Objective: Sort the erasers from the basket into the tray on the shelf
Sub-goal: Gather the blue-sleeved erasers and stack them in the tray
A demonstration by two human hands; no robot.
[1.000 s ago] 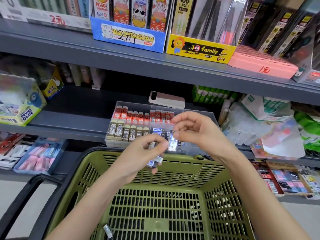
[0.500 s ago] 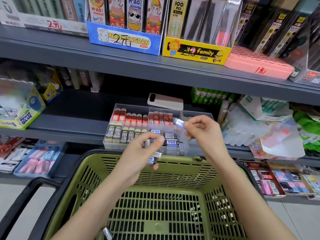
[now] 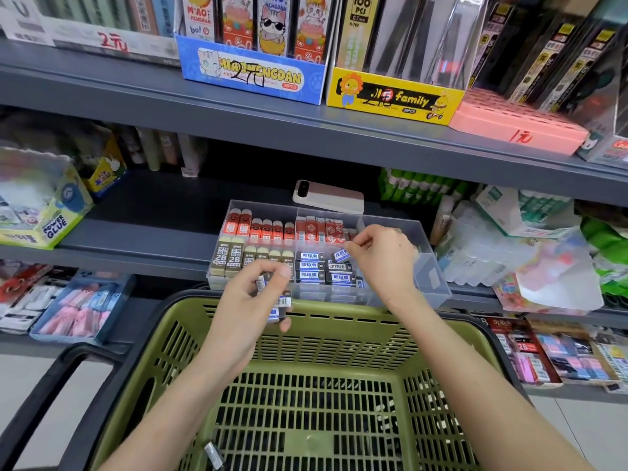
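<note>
Dropping a small blue-and-white wrapped eraser [image 3: 341, 254] into the clear plastic tray [image 3: 438, 290] on the grey shelf [image 3: 153, 239] looks like the step now. The right hand [image 3: 384, 263] pinches it over the tray's blue row. The left hand [image 3: 244, 300] grips more erasers [image 3: 281, 302] in front of the tray. Next it should lie flat beside its matches.

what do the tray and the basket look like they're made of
Tray: seemingly clear rigid plastic, glossy; the erasers show through its walls. Basket: likely moulded plastic, olive green, fairly matte, with slotted walls and floor.
</note>
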